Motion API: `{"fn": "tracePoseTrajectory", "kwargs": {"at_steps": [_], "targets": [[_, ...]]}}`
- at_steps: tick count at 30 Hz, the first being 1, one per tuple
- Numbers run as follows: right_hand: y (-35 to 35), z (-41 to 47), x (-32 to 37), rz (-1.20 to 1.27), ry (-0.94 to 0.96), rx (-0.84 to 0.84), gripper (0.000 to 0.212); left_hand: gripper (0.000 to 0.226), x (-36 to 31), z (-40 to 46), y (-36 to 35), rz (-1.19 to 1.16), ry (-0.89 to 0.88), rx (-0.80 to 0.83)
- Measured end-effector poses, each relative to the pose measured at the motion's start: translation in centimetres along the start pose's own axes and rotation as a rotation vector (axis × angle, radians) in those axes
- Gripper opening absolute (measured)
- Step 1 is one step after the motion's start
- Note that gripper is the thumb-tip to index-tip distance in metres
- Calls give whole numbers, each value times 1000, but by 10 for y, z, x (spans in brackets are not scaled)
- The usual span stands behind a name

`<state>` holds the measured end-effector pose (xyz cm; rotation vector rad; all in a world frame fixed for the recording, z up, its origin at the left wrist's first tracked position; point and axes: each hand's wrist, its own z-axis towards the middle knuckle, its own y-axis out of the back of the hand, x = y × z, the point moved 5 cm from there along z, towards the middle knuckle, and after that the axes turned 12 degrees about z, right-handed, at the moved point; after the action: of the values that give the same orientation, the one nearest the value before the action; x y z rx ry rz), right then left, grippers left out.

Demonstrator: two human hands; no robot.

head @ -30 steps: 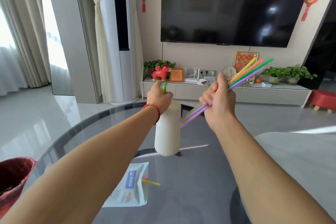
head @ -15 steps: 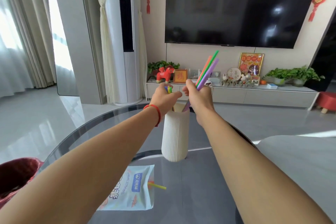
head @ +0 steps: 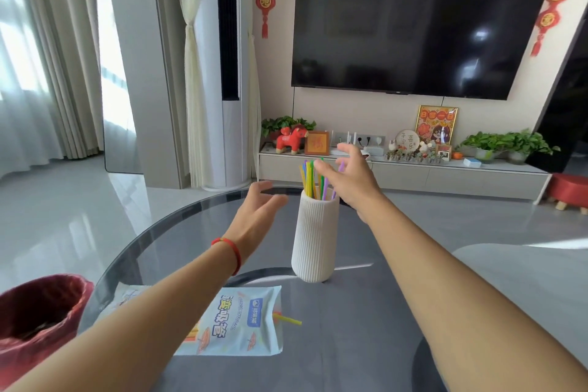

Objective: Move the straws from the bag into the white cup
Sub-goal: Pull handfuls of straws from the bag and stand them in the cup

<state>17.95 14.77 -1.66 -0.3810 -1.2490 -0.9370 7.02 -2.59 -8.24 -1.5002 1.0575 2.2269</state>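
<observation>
So the white cup (head: 315, 237) stands upright near the middle of the round glass table (head: 366, 328), well back from the curved far edge, with bare glass all round it except the near-left side, where the bag (head: 237, 323) lies flat. A red bin (head: 38, 321) stands just off the table's left edge. The left hand (head: 254, 216) hovers just left of the cup's rim, fingers spread and gripping nothing. The right hand (head: 348, 175) is up beside the straw tops, also spread wide and empty. The straws (head: 313, 180) stand in the cup, long axis close to vertical, tips fanning out a bit. One yellow straw (head: 288, 319) pokes out of the bag's right side, lying flat and pointing right.
</observation>
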Motion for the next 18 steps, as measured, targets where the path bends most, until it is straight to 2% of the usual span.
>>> {"fn": "tracePoseTrajectory", "kwargs": {"at_steps": [2,4,7,9,13,16,18], "targets": [[2,-11,5,-40,81,-36,71,69,13,-13,-2,122,-17,23],[8,-31,10,-73,214,-144,55,83,27,-29,-7,323,-60,87],[20,-75,1,5,387,-291,19,106,55,-54,-16,867,-156,251],[11,-105,-32,-7,315,-169,7,114,78,-70,-20,1107,-240,354],[-39,-156,-123,-220,7,268,13,147,116,-91,-24,1272,-217,542],[-74,-170,-148,-357,-19,466,41,150,120,-92,-25,1239,-206,507],[-85,-169,-146,-303,-12,525,49,147,115,-91,-24,1217,-244,429]]}}
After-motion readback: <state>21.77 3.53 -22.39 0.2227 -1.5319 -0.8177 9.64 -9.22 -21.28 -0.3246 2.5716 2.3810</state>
